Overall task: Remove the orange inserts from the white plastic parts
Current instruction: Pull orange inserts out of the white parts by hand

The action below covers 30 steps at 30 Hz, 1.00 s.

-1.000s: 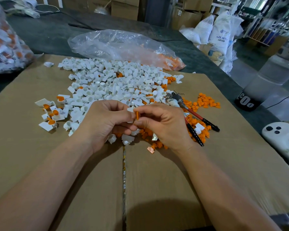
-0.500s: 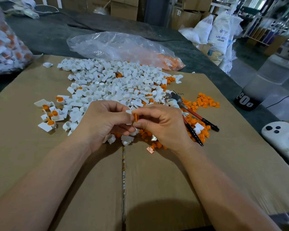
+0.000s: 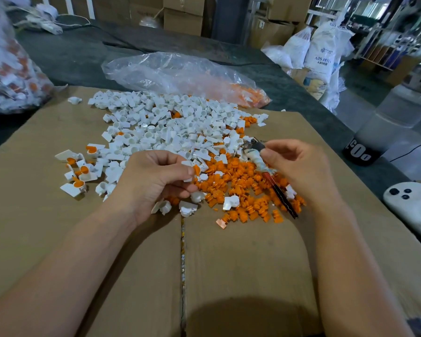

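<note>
I read this as the middle of one pull. My left hand [image 3: 156, 183] sits to the left of the pliers [image 3: 259, 162], its grip pinched narrow around a white plastic part [image 3: 188, 179]. That part's orange insert [image 3: 196, 170] pokes out toward the pliers and is not yet free. My right hand [image 3: 299, 169] hovers over the pliers' head with the fingers loosely curled. I cannot tell whether its grip touches the taped end of the tool or holds nothing at all. The pliers lie on the heap of loose orange inserts [image 3: 238, 188], which spreads beneath them and to both sides on the cardboard sheet [image 3: 241, 276] covering the desk [image 3: 66, 59]. Beyond and left of the pliers is the pile of emptied white parts [image 3: 156, 132]. Much farther left of them, a small cluster of filled parts [image 3: 79, 175] waits. From that I judge plenty is done and a handful remains on the sheet. The next move calls for the right fingertips or the pliers on that exposed orange tab. The left grip should stay firm and the pull straight, so the tab does not shear.
</note>
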Each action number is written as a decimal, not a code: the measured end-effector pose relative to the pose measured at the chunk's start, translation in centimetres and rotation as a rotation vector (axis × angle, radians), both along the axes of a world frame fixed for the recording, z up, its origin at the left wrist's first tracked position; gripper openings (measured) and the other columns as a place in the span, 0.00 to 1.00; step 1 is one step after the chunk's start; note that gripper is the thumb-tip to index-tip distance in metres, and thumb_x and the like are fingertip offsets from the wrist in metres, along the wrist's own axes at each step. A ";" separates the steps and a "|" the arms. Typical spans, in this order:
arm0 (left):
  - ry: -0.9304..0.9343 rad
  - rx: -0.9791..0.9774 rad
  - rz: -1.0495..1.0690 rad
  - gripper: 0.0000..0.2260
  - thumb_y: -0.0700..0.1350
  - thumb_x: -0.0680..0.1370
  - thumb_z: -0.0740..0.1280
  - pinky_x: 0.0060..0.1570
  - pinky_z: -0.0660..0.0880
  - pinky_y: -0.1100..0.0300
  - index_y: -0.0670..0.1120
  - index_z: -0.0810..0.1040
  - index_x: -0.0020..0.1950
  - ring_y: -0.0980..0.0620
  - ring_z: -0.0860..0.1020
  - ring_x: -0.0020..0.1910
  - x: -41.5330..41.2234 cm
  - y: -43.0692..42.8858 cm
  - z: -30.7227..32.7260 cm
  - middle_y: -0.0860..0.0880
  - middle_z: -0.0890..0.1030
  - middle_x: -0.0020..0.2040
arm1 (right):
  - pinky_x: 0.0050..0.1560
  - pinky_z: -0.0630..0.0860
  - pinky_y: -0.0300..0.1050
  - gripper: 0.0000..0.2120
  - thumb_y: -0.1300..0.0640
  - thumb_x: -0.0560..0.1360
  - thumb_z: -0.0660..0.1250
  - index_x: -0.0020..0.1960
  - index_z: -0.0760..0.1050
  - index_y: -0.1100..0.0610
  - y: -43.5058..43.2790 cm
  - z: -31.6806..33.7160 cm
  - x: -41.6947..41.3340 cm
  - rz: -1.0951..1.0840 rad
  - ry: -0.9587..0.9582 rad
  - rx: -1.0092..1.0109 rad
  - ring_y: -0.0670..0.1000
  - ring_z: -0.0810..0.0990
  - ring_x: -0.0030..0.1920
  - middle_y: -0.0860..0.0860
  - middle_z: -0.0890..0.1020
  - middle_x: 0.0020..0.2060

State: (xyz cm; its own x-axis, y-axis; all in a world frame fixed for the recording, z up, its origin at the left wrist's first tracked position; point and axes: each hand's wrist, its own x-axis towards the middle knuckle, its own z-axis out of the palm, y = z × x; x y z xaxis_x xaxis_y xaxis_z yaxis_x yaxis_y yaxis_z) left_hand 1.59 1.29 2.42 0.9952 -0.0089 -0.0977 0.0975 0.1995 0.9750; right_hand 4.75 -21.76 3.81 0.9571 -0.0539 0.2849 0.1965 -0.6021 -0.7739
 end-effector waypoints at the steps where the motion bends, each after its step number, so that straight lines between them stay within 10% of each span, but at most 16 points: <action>1: -0.001 -0.003 0.002 0.07 0.30 0.68 0.69 0.22 0.74 0.66 0.39 0.76 0.33 0.51 0.79 0.24 0.0 0.0 0.0 0.46 0.78 0.25 | 0.38 0.71 0.25 0.14 0.47 0.68 0.71 0.53 0.78 0.49 -0.8 0.1 0.2 -0.032 0.036 -0.033 0.36 0.78 0.42 0.38 0.80 0.42; 8: 0.011 -0.039 0.020 0.06 0.30 0.69 0.68 0.22 0.74 0.66 0.39 0.75 0.35 0.51 0.79 0.23 0.1 0.0 0.2 0.44 0.78 0.25 | 0.50 0.67 0.40 0.42 0.34 0.57 0.67 0.66 0.70 0.54 -2.6 -0.2 0.5 -0.002 0.361 -0.311 0.47 0.71 0.58 0.50 0.73 0.63; 30: 0.016 -0.078 0.032 0.08 0.30 0.69 0.68 0.22 0.74 0.67 0.39 0.74 0.32 0.52 0.79 0.23 0.2 0.2 0.2 0.45 0.78 0.24 | 0.45 0.68 0.44 0.29 0.56 0.64 0.71 0.64 0.70 0.53 -1.8 -0.3 0.8 -0.213 0.327 -0.376 0.49 0.71 0.50 0.50 0.74 0.54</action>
